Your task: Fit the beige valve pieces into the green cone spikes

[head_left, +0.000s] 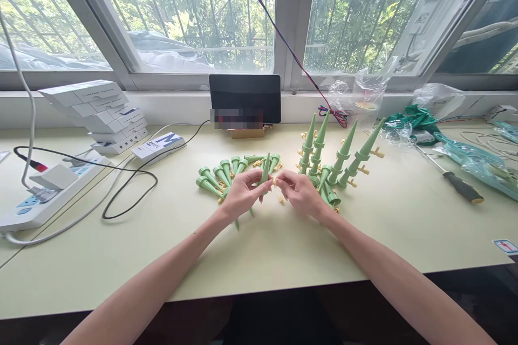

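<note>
My left hand (244,193) is closed around a green plant-watering spike (265,168), its tip pointing up. Close beside it, my right hand (298,192) pinches a small yellow valve (274,181) against the spike's side; whether the valve is seated in it I cannot tell. Loose green spikes (222,174) lie fanned out behind and left of my left hand, with yellow pieces among them. To the right of my right hand stand tall columns of stacked green spikes (343,153) with yellow valves sticking out. A small yellow piece (281,200) rests on the table between my hands.
A dark screen (245,98) stands against the window sill. White boxes (109,113), a power strip (48,194) and a looping black cable (156,175) occupy the left side. On the right lie a screwdriver (461,186) and plastic bags (477,156).
</note>
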Motion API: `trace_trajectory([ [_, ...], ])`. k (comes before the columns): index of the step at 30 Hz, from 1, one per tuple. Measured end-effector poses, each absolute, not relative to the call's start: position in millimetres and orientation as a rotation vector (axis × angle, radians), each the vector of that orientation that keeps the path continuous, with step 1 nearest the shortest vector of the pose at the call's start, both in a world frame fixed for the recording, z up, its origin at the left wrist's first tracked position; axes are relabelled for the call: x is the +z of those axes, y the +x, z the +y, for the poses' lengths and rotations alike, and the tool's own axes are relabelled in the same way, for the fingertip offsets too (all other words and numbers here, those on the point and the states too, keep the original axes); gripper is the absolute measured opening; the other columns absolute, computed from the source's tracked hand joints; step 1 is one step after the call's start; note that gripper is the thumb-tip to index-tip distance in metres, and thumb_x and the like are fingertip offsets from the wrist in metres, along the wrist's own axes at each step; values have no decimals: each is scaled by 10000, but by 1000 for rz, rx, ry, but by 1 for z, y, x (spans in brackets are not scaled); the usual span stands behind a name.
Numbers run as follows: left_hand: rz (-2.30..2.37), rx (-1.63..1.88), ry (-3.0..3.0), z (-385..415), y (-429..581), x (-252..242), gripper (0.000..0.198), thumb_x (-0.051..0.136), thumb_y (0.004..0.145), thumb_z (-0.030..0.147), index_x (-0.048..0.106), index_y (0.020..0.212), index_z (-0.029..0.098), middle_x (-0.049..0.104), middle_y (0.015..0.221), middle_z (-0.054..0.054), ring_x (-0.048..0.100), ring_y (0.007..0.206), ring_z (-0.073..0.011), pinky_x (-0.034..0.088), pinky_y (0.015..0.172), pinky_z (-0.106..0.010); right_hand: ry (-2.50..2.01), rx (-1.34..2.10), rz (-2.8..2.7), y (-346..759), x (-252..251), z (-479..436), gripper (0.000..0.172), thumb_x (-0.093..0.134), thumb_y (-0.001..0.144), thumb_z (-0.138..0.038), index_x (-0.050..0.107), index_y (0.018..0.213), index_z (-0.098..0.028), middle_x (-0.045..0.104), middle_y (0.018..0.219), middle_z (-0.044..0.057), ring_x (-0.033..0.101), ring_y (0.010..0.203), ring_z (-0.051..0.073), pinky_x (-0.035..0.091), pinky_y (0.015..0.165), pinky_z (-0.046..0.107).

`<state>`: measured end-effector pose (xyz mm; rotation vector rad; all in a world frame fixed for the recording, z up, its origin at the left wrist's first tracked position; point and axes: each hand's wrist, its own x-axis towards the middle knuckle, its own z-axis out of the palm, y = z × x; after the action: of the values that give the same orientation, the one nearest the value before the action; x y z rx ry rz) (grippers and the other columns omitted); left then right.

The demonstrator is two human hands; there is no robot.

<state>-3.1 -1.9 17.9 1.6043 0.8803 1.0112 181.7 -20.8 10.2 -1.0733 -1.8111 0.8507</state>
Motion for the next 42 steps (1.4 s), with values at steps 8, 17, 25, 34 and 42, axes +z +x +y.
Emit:
trace_trajectory([
  [8, 871, 1005, 1650, -1, -4, 17, 309, 713, 803, 437, 695, 900, 145, 628, 804, -46, 561, 664, -133, 498, 510, -230, -1071, 905, -1802, 183, 8, -19, 282, 479, 967, -395, 566, 779, -204, 452, 551, -49, 385, 500, 112, 323, 518, 252],
  [17, 852, 1011, 1695, -1, -5, 16, 283, 704, 817, 414, 696, 907, 146, 620, 823, -45, 555, 675, -133, 505, 514, -232, -1038, 1027, -1751, 183, 5, -16, 268, 493, 954, -406, 568, 801, -199, 429, 511, -66, 377, 456, 101, 332, 492, 244],
  [25, 836, 1018, 1757, 1, -6, 13, 267, 676, 845, 406, 692, 921, 150, 611, 846, -44, 557, 704, -137, 519, 518, -230, -1036, 1046, -1750, 183, 4, -14, 257, 490, 951, -386, 549, 786, -199, 403, 495, -74, 353, 445, 97, 315, 488, 246],
  [34, 825, 1044, 1817, 0, -6, 15, 235, 667, 855, 379, 686, 900, 149, 600, 823, -35, 551, 681, -125, 531, 502, -219, -1013, 1037, -1755, 183, 1, -12, 261, 483, 953, -364, 553, 765, -197, 366, 511, -73, 310, 467, 96, 284, 487, 243],
  [42, 824, 1045, 1824, 0, -6, 15, 214, 660, 863, 363, 692, 918, 158, 620, 851, -40, 570, 721, -135, 544, 519, -223, -1034, 998, -1770, 183, 1, -11, 274, 468, 951, -355, 552, 745, -194, 373, 530, -65, 308, 485, 98, 276, 486, 240],
])
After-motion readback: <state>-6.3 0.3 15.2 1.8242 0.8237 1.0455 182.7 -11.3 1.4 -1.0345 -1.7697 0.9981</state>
